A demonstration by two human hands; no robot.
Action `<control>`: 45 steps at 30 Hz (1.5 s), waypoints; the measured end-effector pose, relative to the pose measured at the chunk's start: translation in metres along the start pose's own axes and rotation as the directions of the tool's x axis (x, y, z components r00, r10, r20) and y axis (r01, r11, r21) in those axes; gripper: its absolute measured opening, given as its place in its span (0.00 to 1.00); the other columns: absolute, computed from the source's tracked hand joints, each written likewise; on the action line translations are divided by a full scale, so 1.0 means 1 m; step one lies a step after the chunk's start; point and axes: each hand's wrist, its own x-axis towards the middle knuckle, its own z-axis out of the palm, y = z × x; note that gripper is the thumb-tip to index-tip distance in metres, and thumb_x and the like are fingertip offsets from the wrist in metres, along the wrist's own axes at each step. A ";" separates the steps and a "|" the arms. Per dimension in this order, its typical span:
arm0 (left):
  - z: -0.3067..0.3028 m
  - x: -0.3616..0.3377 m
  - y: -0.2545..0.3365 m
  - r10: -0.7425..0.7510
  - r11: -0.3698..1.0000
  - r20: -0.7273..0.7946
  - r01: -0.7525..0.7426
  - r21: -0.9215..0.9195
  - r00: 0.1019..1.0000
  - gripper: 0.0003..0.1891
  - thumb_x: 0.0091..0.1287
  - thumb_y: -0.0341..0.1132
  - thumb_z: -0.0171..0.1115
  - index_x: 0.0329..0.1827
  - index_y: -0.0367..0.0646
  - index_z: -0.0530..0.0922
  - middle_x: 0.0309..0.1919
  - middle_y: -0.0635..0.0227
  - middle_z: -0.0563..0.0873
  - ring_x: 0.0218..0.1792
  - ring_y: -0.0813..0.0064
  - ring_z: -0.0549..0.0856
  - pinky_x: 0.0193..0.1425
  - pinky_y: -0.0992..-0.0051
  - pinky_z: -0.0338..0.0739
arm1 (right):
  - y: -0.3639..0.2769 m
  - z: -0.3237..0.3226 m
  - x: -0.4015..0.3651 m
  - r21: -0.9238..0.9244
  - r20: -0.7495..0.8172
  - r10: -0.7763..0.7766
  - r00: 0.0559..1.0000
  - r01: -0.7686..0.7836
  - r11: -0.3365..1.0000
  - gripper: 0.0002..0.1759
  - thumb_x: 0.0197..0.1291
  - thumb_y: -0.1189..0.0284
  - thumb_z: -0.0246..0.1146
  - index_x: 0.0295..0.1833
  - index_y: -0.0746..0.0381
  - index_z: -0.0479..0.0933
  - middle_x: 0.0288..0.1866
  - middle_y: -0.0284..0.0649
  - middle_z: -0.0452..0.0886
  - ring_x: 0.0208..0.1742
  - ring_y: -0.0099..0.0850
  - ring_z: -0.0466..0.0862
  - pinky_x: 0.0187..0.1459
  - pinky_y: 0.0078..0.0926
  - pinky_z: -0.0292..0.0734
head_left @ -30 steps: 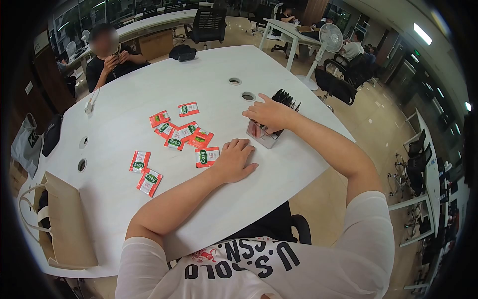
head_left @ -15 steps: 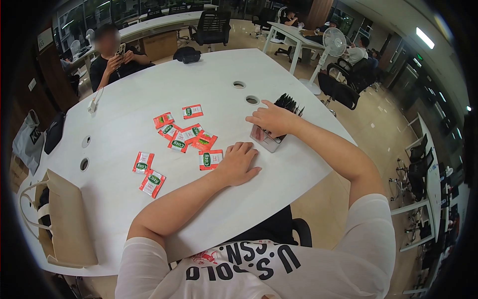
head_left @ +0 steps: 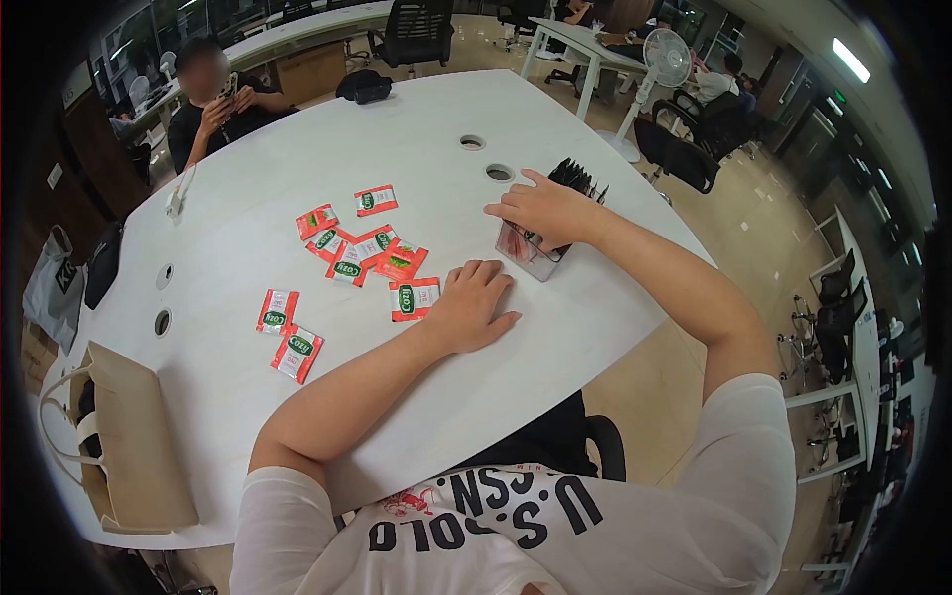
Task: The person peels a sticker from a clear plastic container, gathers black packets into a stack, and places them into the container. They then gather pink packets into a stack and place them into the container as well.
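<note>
My left hand lies palm down on the white table, fingers loosely spread, its fingertips just right of a red and white Cozy sachet. Over a clear plastic box rests my right hand, with two fingers stretched out to the left and the others partly hidden. Black-tipped slim items stick up behind that hand; I cannot make out their kind. More sachets lie left of my left hand: an overlapping cluster, a single sachet above it, and two touching ones lower left.
A beige tote bag stands on the table's left side. A black pouch and a white plug with cable lie near the far edge. Across the table a person holds a phone. A white fan stands beyond the right edge.
The whole view has shifted slightly, so the table and its things sit a little higher. Both hands keep their places relative to the sachets and the box.
</note>
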 end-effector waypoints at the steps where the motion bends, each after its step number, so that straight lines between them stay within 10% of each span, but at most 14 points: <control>1: 0.000 0.000 0.000 0.002 1.000 -0.004 -0.002 0.001 1.000 0.28 0.70 0.48 0.69 0.67 0.41 0.77 0.71 0.53 0.75 0.73 0.51 0.71 0.75 0.49 0.66 | 0.000 0.001 0.000 -0.014 -0.015 -0.006 1.000 0.006 1.000 0.55 0.41 0.62 0.85 0.78 0.51 0.67 0.59 0.31 0.81 0.68 0.33 0.80 0.82 0.54 0.62; 15: -0.007 0.002 0.014 0.170 0.953 -0.075 -0.144 0.267 0.983 0.28 0.69 0.47 0.70 0.67 0.41 0.76 0.71 0.52 0.78 0.73 0.50 0.74 0.77 0.51 0.68 | 0.006 -0.019 -0.013 0.065 -0.054 0.044 0.998 -0.041 0.997 0.56 0.35 0.62 0.90 0.75 0.51 0.71 0.66 0.32 0.80 0.73 0.34 0.76 0.83 0.55 0.61; 22: -0.029 -0.001 0.007 0.018 0.901 -0.024 -0.006 0.435 1.000 0.26 0.68 0.47 0.71 0.65 0.43 0.80 0.68 0.57 0.82 0.74 0.54 0.75 0.78 0.51 0.68 | 0.011 -0.046 -0.035 0.052 -0.056 0.117 0.991 -0.115 0.992 0.52 0.36 0.64 0.89 0.71 0.52 0.74 0.68 0.33 0.79 0.76 0.35 0.74 0.83 0.54 0.62; 37: -0.210 -0.186 -0.068 -0.355 0.814 -0.346 0.469 0.343 0.869 0.16 0.68 0.37 0.74 0.56 0.40 0.85 0.56 0.58 0.88 0.62 0.53 0.82 0.66 0.58 0.77 | -0.013 0.008 -0.016 -0.008 -0.194 0.101 0.976 -0.105 0.994 0.49 0.40 0.65 0.85 0.72 0.52 0.71 0.64 0.34 0.79 0.73 0.35 0.75 0.76 0.47 0.68; 45: -0.198 -0.251 -0.086 -0.611 0.782 -0.318 0.614 -0.104 0.725 0.22 0.68 0.40 0.74 0.62 0.39 0.82 0.55 0.59 0.85 0.58 0.60 0.81 0.65 0.62 0.77 | -0.057 -0.053 0.012 0.201 -0.342 0.141 0.929 -0.074 0.977 0.23 0.55 0.72 0.77 0.58 0.54 0.84 0.59 0.36 0.83 0.68 0.37 0.78 0.69 0.40 0.72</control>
